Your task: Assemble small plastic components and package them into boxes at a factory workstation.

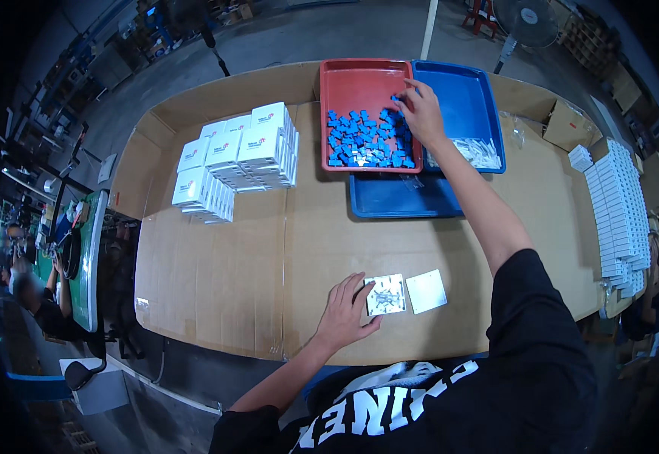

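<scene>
Near you, the housing lies left of the plate. Beyond, your left tray holds pieces, the right tray beside it; stacks stand farther left.

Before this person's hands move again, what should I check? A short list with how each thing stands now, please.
1. Left hand touching the open white square casing: ok, it is at the casing's left edge.
2. Casing's inner parts properly seated: cannot tell, too small to see.
3. Flat white square plate clear of the casing: ok, it lies just right of it, apart.
4. Small blue pieces available: ok, many lie loose in the red rectangular tray.
5. Right hand firmly holding a blue piece: cannot tell, only a bit of blue shows at its fingers.
6. Slim white pieces available: ok, heaped in the upper blue rectangular tray.
</scene>
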A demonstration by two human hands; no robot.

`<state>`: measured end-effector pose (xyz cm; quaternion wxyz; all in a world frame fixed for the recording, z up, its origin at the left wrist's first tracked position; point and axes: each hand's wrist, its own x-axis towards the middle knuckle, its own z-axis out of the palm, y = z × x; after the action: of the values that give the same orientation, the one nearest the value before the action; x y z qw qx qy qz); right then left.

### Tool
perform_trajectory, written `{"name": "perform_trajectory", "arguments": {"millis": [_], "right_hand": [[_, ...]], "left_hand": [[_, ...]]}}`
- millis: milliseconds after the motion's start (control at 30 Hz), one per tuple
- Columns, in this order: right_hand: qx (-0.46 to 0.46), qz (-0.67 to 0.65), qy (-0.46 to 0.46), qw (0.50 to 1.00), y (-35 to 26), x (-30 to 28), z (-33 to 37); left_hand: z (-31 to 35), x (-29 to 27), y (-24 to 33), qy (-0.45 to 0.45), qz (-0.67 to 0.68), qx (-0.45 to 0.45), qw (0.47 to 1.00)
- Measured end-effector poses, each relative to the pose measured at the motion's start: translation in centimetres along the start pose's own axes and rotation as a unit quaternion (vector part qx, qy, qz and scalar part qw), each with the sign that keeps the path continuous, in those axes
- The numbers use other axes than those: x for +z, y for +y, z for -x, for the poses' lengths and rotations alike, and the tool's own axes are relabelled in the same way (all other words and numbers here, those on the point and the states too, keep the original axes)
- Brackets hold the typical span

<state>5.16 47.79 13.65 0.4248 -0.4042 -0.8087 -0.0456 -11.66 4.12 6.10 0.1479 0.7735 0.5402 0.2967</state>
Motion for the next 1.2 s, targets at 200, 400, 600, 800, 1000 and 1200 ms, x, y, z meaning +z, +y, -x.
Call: {"name": "perform_trajectory", "arguments": {"millis": [200,400,600,800,1000,1200], "right_hand": [[-0.031,-0.168,0.138,0.976,-7.9,-8.7,2.3],[0.005,-0.187,0.146,0.971,-12.6,-13.7,8.3],[0.227,-0.431,0.136,0.863,-15.9,-15.1,15.8],[0.433,-0.621,0.053,0.651,-17.4,-17.0,18.5],[0.499,-0.679,-0.018,0.538,-17.2,-15.4,22.5],[0.562,-0.692,-0.071,0.448,-19.2,-14.8,26.5]], "left_hand": [[0.1,0.4,-0.3,-0.021,-0.021,-0.007,1.000],[-0.3,0.5,-0.5,-0.024,-0.032,-0.017,0.999],[-0.3,0.4,-0.2,0.010,0.004,-0.027,1.000],[0.7,0.9,0.5,0.042,0.039,-0.078,0.995],[1.5,1.5,2.7,0.074,0.028,-0.109,0.991],[2.1,2.1,2.4,0.071,0.017,-0.108,0.991]]}}
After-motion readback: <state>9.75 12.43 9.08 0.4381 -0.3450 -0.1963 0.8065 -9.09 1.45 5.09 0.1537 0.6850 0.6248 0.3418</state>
